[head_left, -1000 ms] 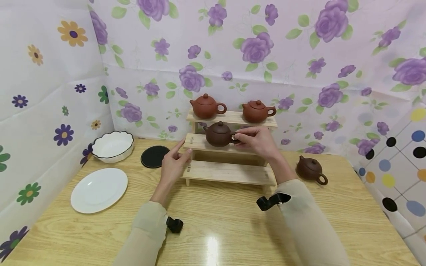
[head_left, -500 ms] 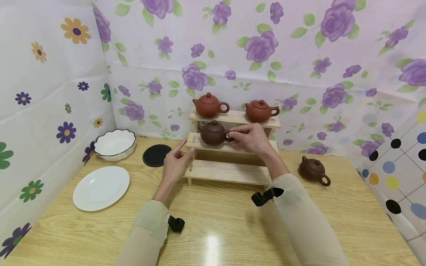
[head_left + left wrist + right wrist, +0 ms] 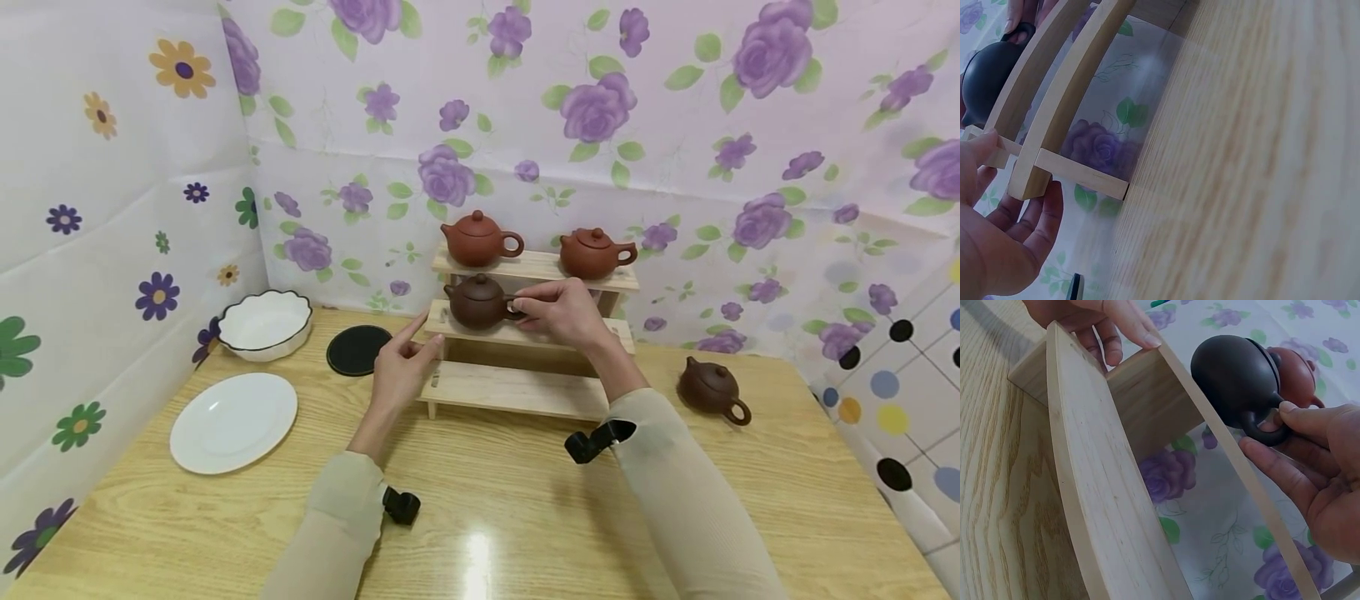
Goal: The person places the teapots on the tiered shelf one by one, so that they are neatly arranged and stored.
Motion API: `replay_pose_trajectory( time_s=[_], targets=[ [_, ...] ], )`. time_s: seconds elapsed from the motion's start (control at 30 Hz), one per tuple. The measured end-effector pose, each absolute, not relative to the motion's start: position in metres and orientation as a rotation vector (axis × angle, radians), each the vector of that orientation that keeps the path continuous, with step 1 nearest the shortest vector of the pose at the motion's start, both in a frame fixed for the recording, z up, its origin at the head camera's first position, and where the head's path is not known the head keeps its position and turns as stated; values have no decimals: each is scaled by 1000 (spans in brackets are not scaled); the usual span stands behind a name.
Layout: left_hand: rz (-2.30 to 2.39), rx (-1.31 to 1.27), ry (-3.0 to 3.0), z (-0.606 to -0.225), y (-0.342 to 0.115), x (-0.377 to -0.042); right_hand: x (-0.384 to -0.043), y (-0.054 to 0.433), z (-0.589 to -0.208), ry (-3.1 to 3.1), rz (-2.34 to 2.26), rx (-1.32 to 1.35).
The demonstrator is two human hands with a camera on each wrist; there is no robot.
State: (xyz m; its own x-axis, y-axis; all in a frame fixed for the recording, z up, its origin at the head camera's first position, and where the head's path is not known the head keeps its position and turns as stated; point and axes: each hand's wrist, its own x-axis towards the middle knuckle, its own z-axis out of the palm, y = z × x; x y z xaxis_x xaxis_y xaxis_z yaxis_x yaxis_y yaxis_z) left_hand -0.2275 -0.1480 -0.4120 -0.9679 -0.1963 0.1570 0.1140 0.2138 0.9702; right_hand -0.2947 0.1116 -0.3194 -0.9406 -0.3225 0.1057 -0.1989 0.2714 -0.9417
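Note:
A dark brown teapot (image 3: pixel 477 302) sits at the left part of the middle step of a three-tier wooden display stand (image 3: pixel 517 388). My right hand (image 3: pixel 561 315) pinches its looped handle between thumb and fingers; the right wrist view shows the teapot (image 3: pixel 1235 378) close over the step's edge. With thumb and fingers on either side, my left hand (image 3: pixel 401 367) grips the stand's left end. In the left wrist view, those fingers (image 3: pixel 1044 228) curl at the end of a shelf. Two reddish-brown teapots, one at left (image 3: pixel 476 239) and one at right (image 3: pixel 596 253), occupy the top step.
Another dark brown teapot (image 3: pixel 712 389) stands on the wooden table (image 3: pixel 495 492) to the right. At left are a white scalloped bowl (image 3: pixel 264 325) with a dark rim, a white plate (image 3: pixel 232 423) and a round black coaster (image 3: pixel 358 350). Flowered sheets (image 3: pixel 360 117) hang behind.
My right hand has shifted the dark teapot left along the middle step, where it now sits nearer the left end. The left hand keeps its grip on the stand. The head view has turned slightly.

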Motion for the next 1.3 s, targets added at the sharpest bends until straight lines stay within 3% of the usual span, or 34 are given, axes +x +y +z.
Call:
replay_pose_trajectory(
  time_s=[1.3],
  targets=[
    [-1772, 66, -2260, -413, -147, -226, -305, 113, -316, 2517, -1558, -510]
  ],
)
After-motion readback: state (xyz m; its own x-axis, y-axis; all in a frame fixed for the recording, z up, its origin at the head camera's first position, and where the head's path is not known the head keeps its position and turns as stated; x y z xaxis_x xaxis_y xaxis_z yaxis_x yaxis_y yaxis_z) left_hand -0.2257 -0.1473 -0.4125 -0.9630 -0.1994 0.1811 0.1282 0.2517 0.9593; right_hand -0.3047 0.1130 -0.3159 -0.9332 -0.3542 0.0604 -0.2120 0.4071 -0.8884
